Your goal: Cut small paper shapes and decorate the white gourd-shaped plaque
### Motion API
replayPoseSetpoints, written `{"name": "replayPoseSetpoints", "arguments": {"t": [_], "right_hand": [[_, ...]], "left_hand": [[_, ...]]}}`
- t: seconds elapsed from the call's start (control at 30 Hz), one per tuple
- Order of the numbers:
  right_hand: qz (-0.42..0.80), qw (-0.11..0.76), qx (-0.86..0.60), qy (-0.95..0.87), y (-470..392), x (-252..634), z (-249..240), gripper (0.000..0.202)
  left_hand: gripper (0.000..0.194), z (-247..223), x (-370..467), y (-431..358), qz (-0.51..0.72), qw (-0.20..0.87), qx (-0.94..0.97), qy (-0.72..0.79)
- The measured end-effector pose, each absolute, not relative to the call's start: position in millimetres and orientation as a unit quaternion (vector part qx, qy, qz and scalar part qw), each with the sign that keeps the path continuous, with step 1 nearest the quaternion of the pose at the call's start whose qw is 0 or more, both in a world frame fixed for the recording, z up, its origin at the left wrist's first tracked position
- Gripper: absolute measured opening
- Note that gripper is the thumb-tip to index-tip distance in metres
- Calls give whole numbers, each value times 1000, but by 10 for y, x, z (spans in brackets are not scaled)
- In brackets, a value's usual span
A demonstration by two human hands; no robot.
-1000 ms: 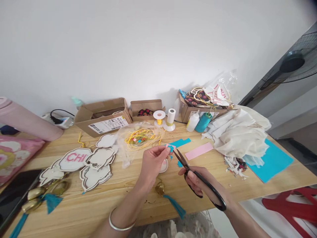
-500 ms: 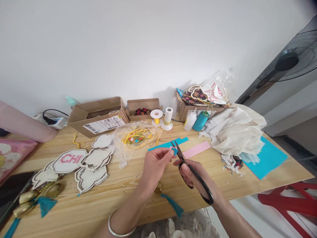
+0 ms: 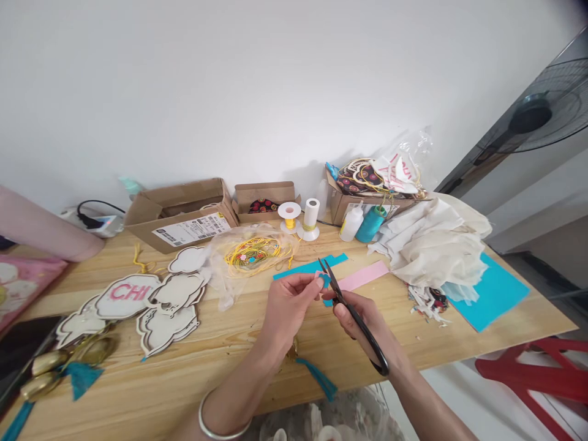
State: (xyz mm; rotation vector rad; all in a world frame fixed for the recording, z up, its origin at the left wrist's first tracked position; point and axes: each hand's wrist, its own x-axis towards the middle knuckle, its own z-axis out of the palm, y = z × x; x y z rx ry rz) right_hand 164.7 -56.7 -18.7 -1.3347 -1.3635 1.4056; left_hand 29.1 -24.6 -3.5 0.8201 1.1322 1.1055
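Note:
Between thumb and fingertips my left hand pinches a small blue piece with a bit of pink at its edge. Black-handled scissors are in my right hand, their blades slightly apart and right beside the blue piece. A blue scrap shows just under the blades. Behind the hands lie a blue strip and a pink strip on the wooden table. Below my left wrist, a gold bell with a blue tassel is partly hidden by the forearm.
White cloud-shaped cutouts and gold bells lie at left. Cardboard boxes, thread spools and a glue bottle line the wall. Crumpled white cloth and a blue sheet are at right, near a red stool.
The scissors have closed further, their handles drawn together in my right hand. A blue scrap now shows under the blades. My left hand keeps its pinch.

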Motion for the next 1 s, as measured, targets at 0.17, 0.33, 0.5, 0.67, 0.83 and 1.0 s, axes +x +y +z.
{"name": "replayPoseSetpoints", "arguments": {"t": [0.17, 0.33, 0.5, 0.67, 0.83, 1.0], "right_hand": [[524, 383, -512, -562, -542, 1668, -263, 57], [529, 380, -514, -557, -533, 1693, -251, 61], [544, 384, -507, -547, -524, 1725, -214, 56], [555, 374, -494, -556, -504, 1777, -216, 53], [572, 360, -471, -567, -472, 1833, -166, 52], [577, 355, -459, -575, -456, 1847, -98, 54]], "left_hand": [[11, -38, 279, -246, 478, 624, 354, 506], [10, -20, 272, -233, 470, 631, 362, 500], [10, 0, 256, -218, 451, 634, 382, 498], [12, 26, 239, -214, 437, 633, 392, 505], [14, 50, 225, -196, 417, 625, 418, 510], [13, 60, 219, -187, 419, 629, 427, 497]]}}
